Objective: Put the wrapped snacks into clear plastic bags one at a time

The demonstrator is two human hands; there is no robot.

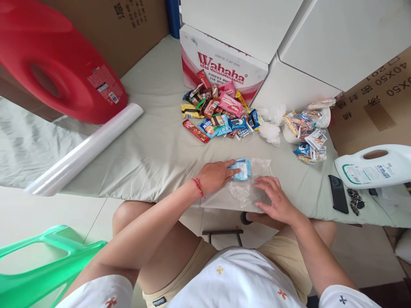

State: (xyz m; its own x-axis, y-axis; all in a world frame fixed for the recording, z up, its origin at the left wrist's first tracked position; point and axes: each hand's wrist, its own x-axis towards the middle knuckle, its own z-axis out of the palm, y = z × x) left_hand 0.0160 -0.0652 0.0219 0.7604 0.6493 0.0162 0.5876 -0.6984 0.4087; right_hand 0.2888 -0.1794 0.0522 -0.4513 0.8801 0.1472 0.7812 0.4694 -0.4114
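My left hand (pixel 213 176), with a red string bracelet at the wrist, has its fingers on a small stack of light blue packets (pixel 243 168) and grips it at its left side. The packets lie on a crumpled clear plastic bag (pixel 241 193) near the front edge of the covered surface. My right hand (pixel 275 198) is at the bag's right side, fingers curved and apart, with nothing seen in them. Whether its fingertips touch the plastic, I cannot tell. Beyond both hands is a heap of wrapped snacks (pixel 210 108) in several colours.
Crumpled clear bags (pixel 269 132) and filled snack bags (pixel 310 152) lie right of the heap. A phone (pixel 338 194), keys (pixel 355 201) and a white jug (pixel 379 167) are farther right. Leftward are a plastic roll (pixel 86 149) and a red jug (pixel 64 64). A Wahaha box (pixel 224 64) stands behind.
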